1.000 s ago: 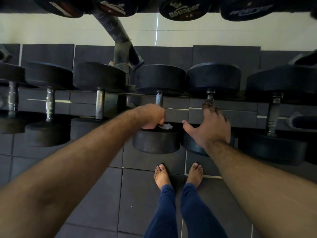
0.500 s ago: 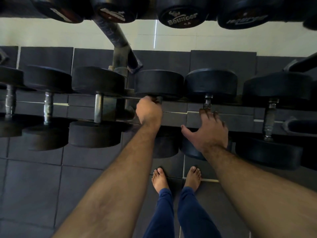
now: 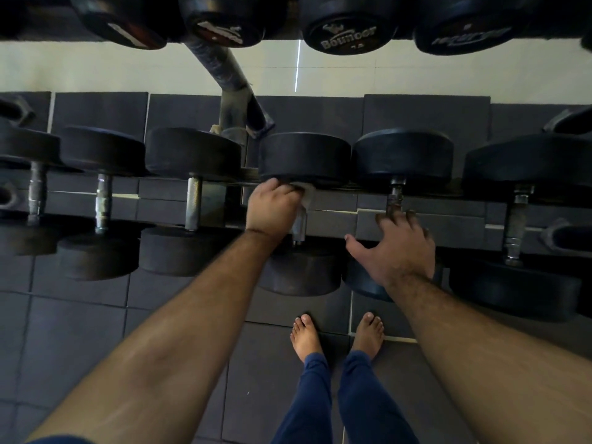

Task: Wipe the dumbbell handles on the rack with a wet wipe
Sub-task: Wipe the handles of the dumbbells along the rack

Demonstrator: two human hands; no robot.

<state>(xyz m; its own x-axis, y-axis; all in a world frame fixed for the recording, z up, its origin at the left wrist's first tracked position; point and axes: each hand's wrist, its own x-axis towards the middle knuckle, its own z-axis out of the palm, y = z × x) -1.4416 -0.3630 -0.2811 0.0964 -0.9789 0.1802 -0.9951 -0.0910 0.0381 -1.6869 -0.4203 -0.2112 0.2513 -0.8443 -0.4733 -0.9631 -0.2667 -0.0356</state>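
Note:
A row of black dumbbells with metal handles lies across the rack (image 3: 333, 216). My left hand (image 3: 272, 206) is closed around the far end of the middle dumbbell's handle (image 3: 299, 224), with the white wet wipe (image 3: 307, 193) pressed against it just under the far weight head (image 3: 304, 158). The near part of that handle shows bare below my fingers. My right hand (image 3: 397, 248) rests flat, fingers spread, on the neighbouring dumbbell (image 3: 403, 155) to the right, covering most of its handle (image 3: 395, 197).
More dumbbells sit to the left (image 3: 192, 203) and right (image 3: 515, 219) on the same rail. An upper tier of weights (image 3: 349, 30) hangs overhead at the top edge. A slanted rack post (image 3: 224, 68) rises behind. My bare feet (image 3: 336, 338) stand on dark rubber floor tiles.
My left hand slid with the wipe from the near end of the handle to the far end, by the far head. My right hand stayed on its dumbbell.

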